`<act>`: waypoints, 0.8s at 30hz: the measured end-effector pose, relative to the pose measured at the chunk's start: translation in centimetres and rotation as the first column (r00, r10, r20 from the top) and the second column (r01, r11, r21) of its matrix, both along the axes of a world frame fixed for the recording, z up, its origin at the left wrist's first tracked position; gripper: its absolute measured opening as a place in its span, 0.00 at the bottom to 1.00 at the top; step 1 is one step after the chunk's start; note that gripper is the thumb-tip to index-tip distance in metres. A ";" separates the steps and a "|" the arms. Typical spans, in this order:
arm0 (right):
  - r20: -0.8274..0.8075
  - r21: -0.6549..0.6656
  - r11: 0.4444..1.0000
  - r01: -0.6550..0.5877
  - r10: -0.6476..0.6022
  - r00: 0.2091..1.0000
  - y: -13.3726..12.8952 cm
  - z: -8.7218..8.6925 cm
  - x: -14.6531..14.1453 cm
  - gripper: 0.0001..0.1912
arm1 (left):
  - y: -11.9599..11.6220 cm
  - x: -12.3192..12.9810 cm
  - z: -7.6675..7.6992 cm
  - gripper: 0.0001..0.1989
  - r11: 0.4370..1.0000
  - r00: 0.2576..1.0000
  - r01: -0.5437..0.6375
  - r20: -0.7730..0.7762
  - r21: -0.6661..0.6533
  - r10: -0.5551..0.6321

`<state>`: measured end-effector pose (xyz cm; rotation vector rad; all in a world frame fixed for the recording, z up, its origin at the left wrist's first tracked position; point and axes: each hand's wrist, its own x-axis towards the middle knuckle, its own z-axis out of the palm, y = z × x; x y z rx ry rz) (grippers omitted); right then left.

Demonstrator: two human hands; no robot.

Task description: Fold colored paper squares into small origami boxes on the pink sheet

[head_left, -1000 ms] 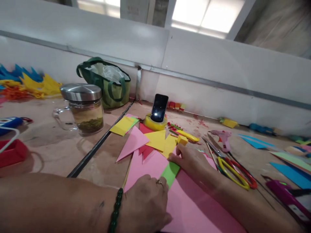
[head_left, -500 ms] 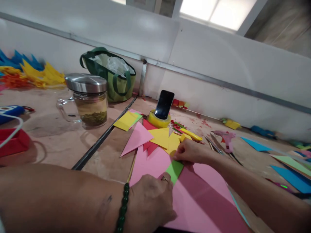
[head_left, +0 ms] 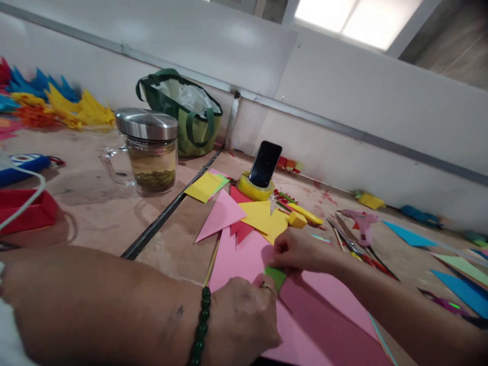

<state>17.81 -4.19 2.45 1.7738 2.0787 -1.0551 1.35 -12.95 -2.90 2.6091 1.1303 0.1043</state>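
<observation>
A small piece of green paper lies between my hands, above a large pink sheet. My left hand, with a ring and a green bead bracelet, is closed on its lower left edge. The fingers of my right hand pinch its upper edge. Just beyond the hands are a pink paper triangle, yellow paper pieces and red paper, overlapping one another.
A phone leans in a yellow tape roll. A lidded glass mug of tea and a green bag stand at the back left. A pink glue gun, scissors and blue paper lie at the right.
My hands have come closer together, and less of the green paper shows between them. The whole view has shifted slightly, uncovering a yellow block and the scissors' red handles beyond my right hand.
</observation>
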 end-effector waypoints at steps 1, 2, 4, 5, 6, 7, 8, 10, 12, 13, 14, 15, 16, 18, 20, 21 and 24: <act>0.019 0.015 1.000 0.000 -0.001 1.000 0.6 -0.3 0.6 0.13 | 0.0 0.1 0.0 0.16 0.999 1.000 -0.029 -0.003 -0.017 0.029; 0.040 0.035 0.999 -0.002 0.001 0.999 1.3 -0.5 1.3 0.14 | 0.0 0.1 -0.1 0.17 0.999 0.999 -0.044 -0.001 -0.024 0.044; 0.053 0.080 0.996 0.046 -0.050 0.997 2.7 -0.8 2.7 0.15 | 0.0 0.1 -0.2 0.16 1.000 0.999 -0.027 0.027 0.000 0.027; 0.054 0.089 0.994 0.069 -0.074 0.996 3.2 -0.8 3.3 0.16 | 0.0 0.1 -0.3 0.16 1.000 0.999 -0.013 0.043 0.021 0.012; 0.052 0.104 0.991 0.086 -0.092 0.994 3.6 -0.7 3.7 0.17 | -0.1 0.0 -0.4 0.16 0.999 0.999 -0.007 0.053 0.043 0.005; 0.051 0.122 0.988 0.097 -0.104 0.993 3.6 -0.5 3.8 0.17 | -0.1 0.0 -0.5 0.17 0.998 0.998 -0.007 0.060 0.063 0.003; 0.051 0.146 0.984 0.103 -0.111 0.992 3.4 -0.3 3.8 0.17 | -0.1 -0.1 -0.6 0.17 0.997 0.998 -0.007 0.064 0.076 0.002; 0.052 0.202 0.974 0.104 -0.117 0.992 2.3 0.3 3.3 0.16 | -0.2 -0.2 -0.6 0.17 0.997 0.998 -0.015 0.063 0.078 0.010; 0.038 0.216 0.972 0.087 -0.097 0.995 0.7 0.5 2.5 0.13 | -0.2 -0.3 -0.5 0.18 0.999 0.998 -0.021 0.054 0.049 0.018; 0.028 0.172 0.985 0.031 -0.036 0.999 -0.1 0.4 2.1 0.11 | -0.2 -0.3 -0.4 0.20 0.999 0.999 -0.023 0.049 0.030 0.021; -0.020 0.103 0.995 -0.012 0.014 1.000 -0.8 0.3 1.9 0.11 | -0.3 -0.3 -0.4 0.21 0.999 0.999 -0.033 0.042 0.015 0.033; -0.054 0.054 0.998 -0.044 0.047 0.997 -1.3 0.1 1.9 0.12 | -0.3 -0.3 -0.5 0.22 0.999 0.998 -0.048 0.037 0.006 0.048; -0.085 0.020 0.999 -0.041 0.043 0.996 -1.5 -0.2 2.0 0.11 | -0.4 -0.4 -0.6 0.24 0.998 0.998 -0.060 0.038 0.003 0.059; -0.116 -0.032 0.999 -0.002 -0.002 0.993 -1.2 -0.7 2.8 0.12 | -0.4 -0.4 -0.8 0.25 0.998 0.997 -0.066 0.052 0.021 0.065; -0.091 -0.038 0.997 0.060 -0.063 0.994 -0.2 -1.1 4.1 0.13 | -0.5 -0.5 -1.0 0.24 0.997 0.997 -0.047 0.062 0.062 0.044; -0.061 -0.021 0.996 0.081 -0.082 0.995 0.4 -1.1 4.9 0.15 | -0.5 -0.6 -1.0 0.24 0.996 0.998 -0.035 0.059 0.082 0.030; 0.001 0.023 0.990 0.141 -0.141 0.990 1.7 -0.6 6.7 0.17 | -0.5 -0.7 -1.2 0.23 0.993 0.999 -0.023 0.035 0.116 0.019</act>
